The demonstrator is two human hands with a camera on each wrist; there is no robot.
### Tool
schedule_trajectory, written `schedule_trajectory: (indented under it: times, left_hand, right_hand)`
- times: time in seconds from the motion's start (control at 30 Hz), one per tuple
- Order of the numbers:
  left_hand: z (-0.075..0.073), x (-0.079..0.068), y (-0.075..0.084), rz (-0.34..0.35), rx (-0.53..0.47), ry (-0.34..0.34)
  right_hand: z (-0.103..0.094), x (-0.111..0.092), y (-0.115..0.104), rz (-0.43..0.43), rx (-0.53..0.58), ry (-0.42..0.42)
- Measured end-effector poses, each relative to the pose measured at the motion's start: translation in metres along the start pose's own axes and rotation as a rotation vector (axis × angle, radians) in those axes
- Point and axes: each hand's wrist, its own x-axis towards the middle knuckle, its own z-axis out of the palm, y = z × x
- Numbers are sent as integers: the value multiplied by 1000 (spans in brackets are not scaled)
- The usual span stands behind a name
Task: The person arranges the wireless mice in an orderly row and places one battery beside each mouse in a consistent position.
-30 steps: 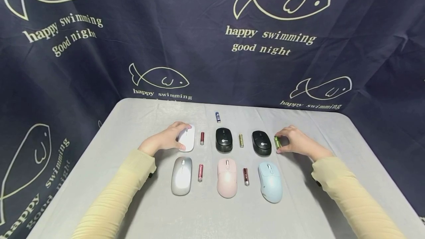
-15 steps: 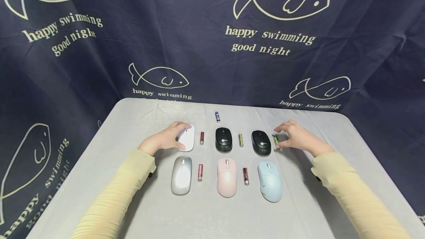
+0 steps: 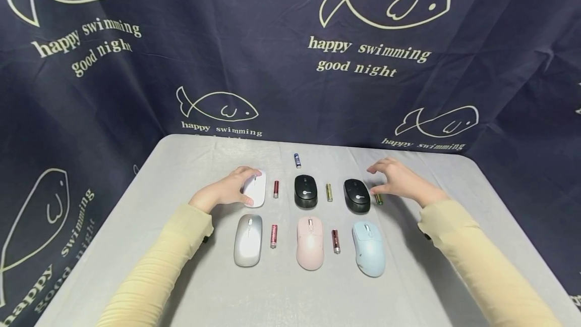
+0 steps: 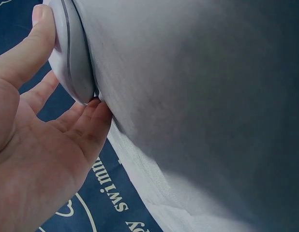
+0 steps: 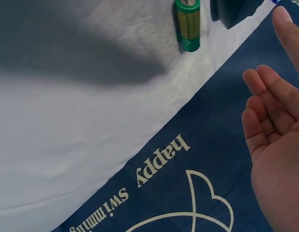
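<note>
My left hand [image 3: 230,187] grips a white computer mouse [image 3: 257,189] at the back left, thumb at its near end and fingers at the far end. In the left wrist view, the mouse [image 4: 74,53] shows its side edge between thumb and curled fingers. My right hand [image 3: 400,179] hovers with fingers spread beside the right black mouse [image 3: 357,196], holding nothing. Beneath its thumb lies a green battery [image 3: 379,199], partly hidden in the head view. The right wrist view shows that battery lying apart from the fingers.
Another black mouse [image 3: 306,192] stands mid-row, with a red battery [image 3: 276,189] and a yellow-green battery [image 3: 329,192] either side. A blue battery [image 3: 297,160] lies behind. Silver [image 3: 248,240], pink [image 3: 310,243] and light blue mice [image 3: 369,249] form the front row, red batteries [image 3: 274,236] between them.
My right hand has let go of the green battery, leaving it on the table, and has lifted slightly back and left towards the right black mouse. The left hand has stayed put.
</note>
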Motion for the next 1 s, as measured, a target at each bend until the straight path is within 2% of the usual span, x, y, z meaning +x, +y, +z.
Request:
schedule_trajectory:
  times: [0.17,0.4,0.63,1.0]
  left_hand:
    - [0,0,0,0,2,4]
    - [1,0,-2,3,3,3]
    - [2,0,-2,5,9,12]
    - [1,0,-1,11,2,12]
  right_hand:
    - [-3,10,-4,8,-2,-2]
    - [-6,26,-10,-43,-10,34]
    - [-9,43,-19,-32,-28,25]
    - [-10,61,-32,-79,-59,21]
